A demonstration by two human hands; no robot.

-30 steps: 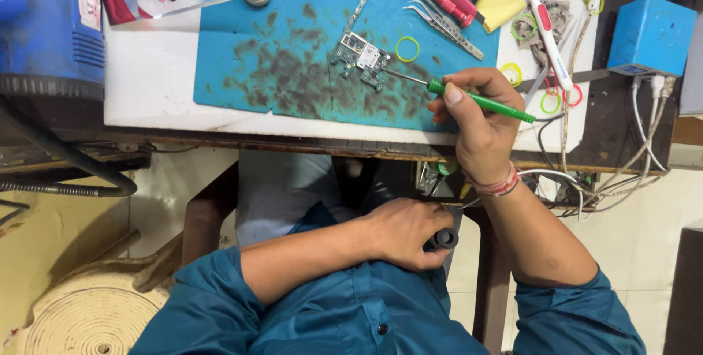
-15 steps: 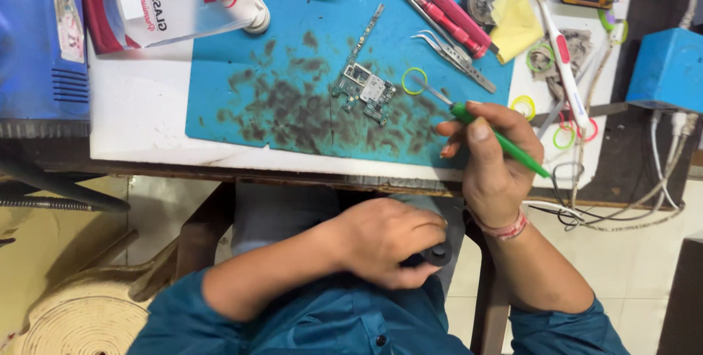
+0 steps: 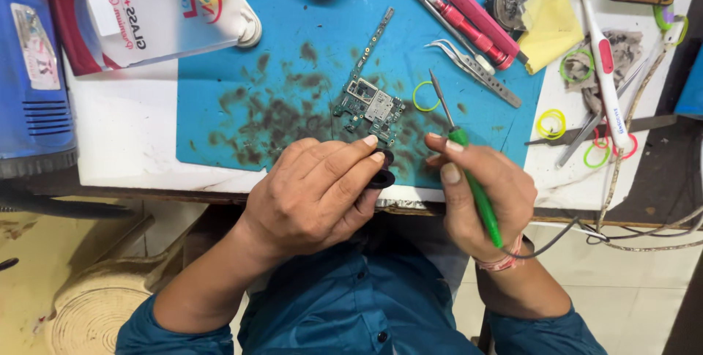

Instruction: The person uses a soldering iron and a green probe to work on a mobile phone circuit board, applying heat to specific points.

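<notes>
Head view: left hand [image 3: 315, 194] pinches a small black piece [image 3: 384, 177] at the worktop's [image 3: 132, 143] near edge. Right hand [image 3: 480, 190] grips a green-handled screwdriver [image 3: 469, 172], tip up. Just beyond them, a circuit board [image 3: 368, 106] lies on the blue mat [image 3: 293, 55].

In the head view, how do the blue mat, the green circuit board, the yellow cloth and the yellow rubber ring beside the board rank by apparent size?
Largest to smallest:
1. blue mat
2. yellow cloth and green circuit board: alike in area, not ranked
3. yellow rubber ring
</notes>
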